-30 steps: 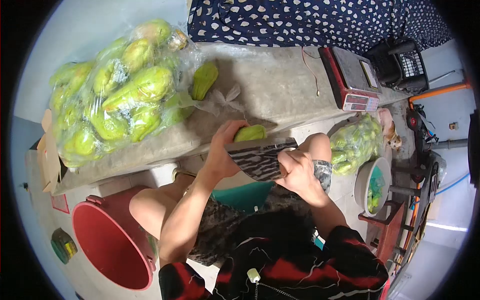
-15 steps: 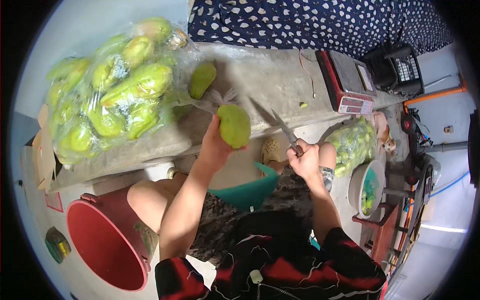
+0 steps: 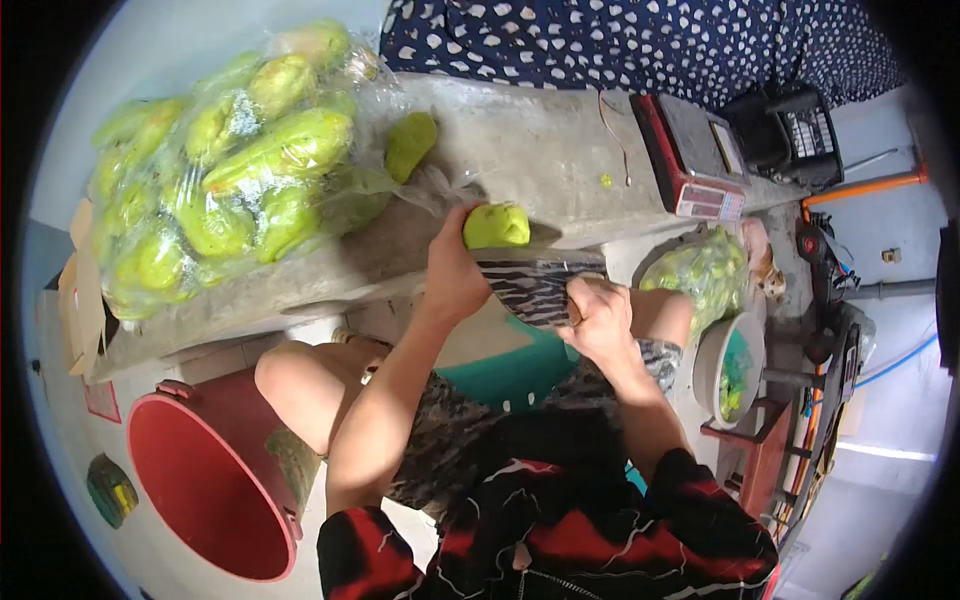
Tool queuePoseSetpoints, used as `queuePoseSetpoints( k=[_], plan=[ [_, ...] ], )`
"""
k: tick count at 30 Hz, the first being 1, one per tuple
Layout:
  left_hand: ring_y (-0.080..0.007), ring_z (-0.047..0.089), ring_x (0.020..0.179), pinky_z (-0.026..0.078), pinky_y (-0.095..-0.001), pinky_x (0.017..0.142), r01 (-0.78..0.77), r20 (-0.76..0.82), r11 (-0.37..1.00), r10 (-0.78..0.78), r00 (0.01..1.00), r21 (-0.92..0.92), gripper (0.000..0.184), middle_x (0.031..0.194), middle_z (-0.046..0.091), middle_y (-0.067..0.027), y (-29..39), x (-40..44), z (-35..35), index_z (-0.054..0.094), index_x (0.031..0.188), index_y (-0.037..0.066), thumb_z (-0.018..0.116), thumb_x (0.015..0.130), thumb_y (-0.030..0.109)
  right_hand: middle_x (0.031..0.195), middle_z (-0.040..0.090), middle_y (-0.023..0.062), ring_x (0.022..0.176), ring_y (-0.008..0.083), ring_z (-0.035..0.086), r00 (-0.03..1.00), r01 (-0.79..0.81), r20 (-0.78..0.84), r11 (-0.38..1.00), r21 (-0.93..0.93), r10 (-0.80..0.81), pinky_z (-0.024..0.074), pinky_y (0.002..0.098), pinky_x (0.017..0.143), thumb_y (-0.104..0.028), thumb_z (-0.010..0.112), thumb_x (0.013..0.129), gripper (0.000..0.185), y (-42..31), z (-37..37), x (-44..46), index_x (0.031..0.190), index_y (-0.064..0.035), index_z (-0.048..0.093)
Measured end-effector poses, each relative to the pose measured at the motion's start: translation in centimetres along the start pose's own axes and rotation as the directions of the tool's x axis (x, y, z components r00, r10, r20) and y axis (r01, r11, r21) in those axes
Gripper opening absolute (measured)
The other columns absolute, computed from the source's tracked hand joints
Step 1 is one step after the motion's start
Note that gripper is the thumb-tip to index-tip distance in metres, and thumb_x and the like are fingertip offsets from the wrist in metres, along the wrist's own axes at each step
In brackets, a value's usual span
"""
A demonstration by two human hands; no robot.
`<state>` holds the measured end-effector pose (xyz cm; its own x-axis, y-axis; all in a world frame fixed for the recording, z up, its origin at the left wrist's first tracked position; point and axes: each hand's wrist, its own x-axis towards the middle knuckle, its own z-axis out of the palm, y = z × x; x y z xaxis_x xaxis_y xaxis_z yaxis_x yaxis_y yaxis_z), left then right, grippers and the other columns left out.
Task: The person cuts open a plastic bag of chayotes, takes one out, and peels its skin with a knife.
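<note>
My left hand (image 3: pixel 455 262) is closed around a light green chayote (image 3: pixel 497 226), holding it above the front edge of the concrete ledge. My right hand (image 3: pixel 600 318) grips a knife (image 3: pixel 540 285) by its handle; its broad blade has dark and pale stripes. The blade lies flat to view just below the chayote, its tip side close to my left hand; I cannot tell whether it touches the fruit. Another chayote (image 3: pixel 410 145) lies on the ledge beside a large clear plastic bag (image 3: pixel 230 165) packed with several more. Below my hands, a teal tub (image 3: pixel 510 375) sits between my legs.
The concrete ledge (image 3: pixel 520 130) runs across the front, with a red scale (image 3: pixel 685 160) and a black crate (image 3: pixel 795 140) at right. A red bin (image 3: pixel 215 470) stands lower left. Another filled bag (image 3: pixel 700 270) and a white bucket (image 3: pixel 730 370) are on the right.
The chayote has tilted sideways and moved right in my left hand. My right hand has turned the knife from pointing upward to lying crosswise beneath the chayote, its broad face showing.
</note>
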<state>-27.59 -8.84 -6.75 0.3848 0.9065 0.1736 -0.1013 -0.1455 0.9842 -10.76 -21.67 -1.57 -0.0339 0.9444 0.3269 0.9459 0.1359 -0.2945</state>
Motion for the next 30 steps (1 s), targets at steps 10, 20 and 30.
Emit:
queuePoseSetpoints(
  k=[10, 20, 30],
  plan=[
    [-0.0246, 0.067, 0.096, 0.051, -0.0353, 0.085, 0.027, 0.125, 0.985, -0.049, 0.991, 0.168, 0.07, 0.104, 0.068, -0.0177, -0.3, 3.0, 0.3, 0.051, 0.123, 0.001, 0.085, 0.065, 0.021, 0.061, 0.057, 0.0086, 0.059, 0.0325, 0.059, 0.997, -0.057, 0.055, 0.998, 0.001, 0.057, 0.0473, 0.0441, 0.052, -0.009, 0.074, 0.049, 0.03, 0.5, 0.4, 1.0, 0.07, -0.0085, 0.052],
    [-0.0269, 0.068, 0.095, 0.052, -0.0351, 0.083, -0.039, 0.186, 0.985, 0.007, 0.983, 0.171, 0.067, 0.101, 0.069, -0.0165, 1.1, 3.2, 0.2, 0.053, 0.115, 0.002, 0.088, 0.061, 0.018, 0.058, 0.051, 0.0099, 0.054, 0.0328, 0.054, 0.982, -0.187, -0.014, 0.982, -0.029, 0.186, 0.0436, 0.0426, 0.051, -0.007, 0.069, 0.05, 0.028, 3.4, 2.0, 1.1, 0.068, -0.0059, 0.047],
    [-0.0316, 0.07, 0.092, 0.054, -0.0391, 0.079, -0.115, 0.194, 0.99, 0.098, 0.976, 0.077, 0.061, 0.094, 0.07, -0.0164, 1.2, 3.5, -0.2, 0.054, 0.11, 0.003, 0.087, 0.061, 0.016, 0.065, 0.056, 0.0104, 0.059, 0.0333, 0.059, 0.999, -0.041, -0.016, 0.999, -0.032, 0.04, 0.0486, 0.0439, 0.054, -0.012, 0.075, 0.052, 0.031, 1.3, 0.4, 1.1, 0.075, -0.0087, 0.055]
  ],
)
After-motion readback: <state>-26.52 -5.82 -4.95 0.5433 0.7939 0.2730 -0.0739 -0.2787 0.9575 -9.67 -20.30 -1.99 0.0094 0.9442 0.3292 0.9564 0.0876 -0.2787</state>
